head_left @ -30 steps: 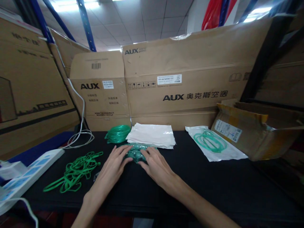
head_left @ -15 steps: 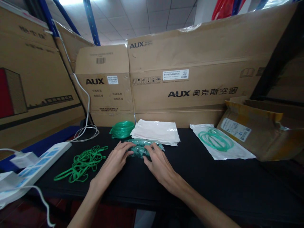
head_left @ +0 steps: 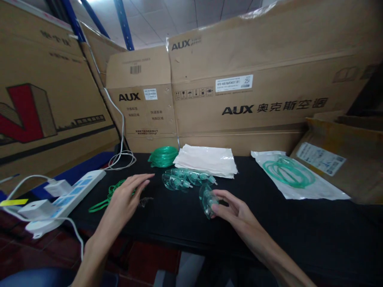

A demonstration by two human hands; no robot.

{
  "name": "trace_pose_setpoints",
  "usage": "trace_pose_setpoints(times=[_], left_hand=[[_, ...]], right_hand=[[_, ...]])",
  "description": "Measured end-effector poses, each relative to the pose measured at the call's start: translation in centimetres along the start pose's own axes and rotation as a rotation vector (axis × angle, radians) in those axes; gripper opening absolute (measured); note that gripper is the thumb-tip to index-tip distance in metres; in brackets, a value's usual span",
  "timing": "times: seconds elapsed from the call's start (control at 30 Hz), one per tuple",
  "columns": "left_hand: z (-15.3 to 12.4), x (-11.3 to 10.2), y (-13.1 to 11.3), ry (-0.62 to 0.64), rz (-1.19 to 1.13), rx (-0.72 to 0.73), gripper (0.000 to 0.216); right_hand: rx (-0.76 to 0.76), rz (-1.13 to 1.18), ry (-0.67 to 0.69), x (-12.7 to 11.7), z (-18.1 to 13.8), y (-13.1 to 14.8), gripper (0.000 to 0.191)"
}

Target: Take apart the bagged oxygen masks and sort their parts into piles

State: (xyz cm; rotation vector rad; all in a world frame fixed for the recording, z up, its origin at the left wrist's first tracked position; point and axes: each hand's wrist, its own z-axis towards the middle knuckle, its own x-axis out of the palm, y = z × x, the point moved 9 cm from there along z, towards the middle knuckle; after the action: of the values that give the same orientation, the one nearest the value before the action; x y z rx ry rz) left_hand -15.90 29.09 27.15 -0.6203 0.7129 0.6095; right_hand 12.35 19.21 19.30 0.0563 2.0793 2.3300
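Note:
My right hand (head_left: 231,207) pinches a clear green oxygen mask (head_left: 206,201) by its connector end, just over the black table. Several similar masks (head_left: 176,181) lie together in the middle, a little behind it. My left hand (head_left: 130,193) is open, fingers stretched out to the right, with nothing visible in it. It hovers in front of a tangle of green elastic straps (head_left: 103,204) and hides part of them. Near its thumb, a faint thin thing (head_left: 145,201) shows too blurred to name.
Behind the masks lie a coil of green tubing (head_left: 163,156) and a stack of white bags (head_left: 206,159). A bag with tubing (head_left: 289,175) lies at right by an opened carton (head_left: 338,155). At left sits a white power strip (head_left: 74,199) with cables. Tall cardboard (head_left: 197,115) walls the back.
Both hands have left the mask group and moved apart. My right hand has drawn one mask toward me and right; my left hand has moved left. The view has shifted slightly.

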Motion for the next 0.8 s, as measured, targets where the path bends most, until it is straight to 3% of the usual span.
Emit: trace_pose_setpoints(times=[0.1, 0.27, 0.47, 0.8], left_hand=[[-2.6, -0.7, 1.5, 0.038, 0.066, 0.002, 0.052], [-4.7, 1.1, 3.0, 0.174, 0.147, 0.009, 0.056], [-3.9, 2.6, 2.1, 0.227, 0.195, 0.057, 0.047], [-2.8, 3.5, 0.8, 0.2, 0.188, 0.145, 0.05]], right_hand=[[0.108, 0.167, 0.036, -0.4, -2.1, -1.1, 0.055], [0.094, 0.193, 0.063, -0.4, -2.4, -1.1, 0.05], [0.055, 0.207, 0.047, -0.6, -2.0, -0.7, 0.046], [0.038, 0.256, 0.068, -0.4, -2.3, -0.5, 0.042]])
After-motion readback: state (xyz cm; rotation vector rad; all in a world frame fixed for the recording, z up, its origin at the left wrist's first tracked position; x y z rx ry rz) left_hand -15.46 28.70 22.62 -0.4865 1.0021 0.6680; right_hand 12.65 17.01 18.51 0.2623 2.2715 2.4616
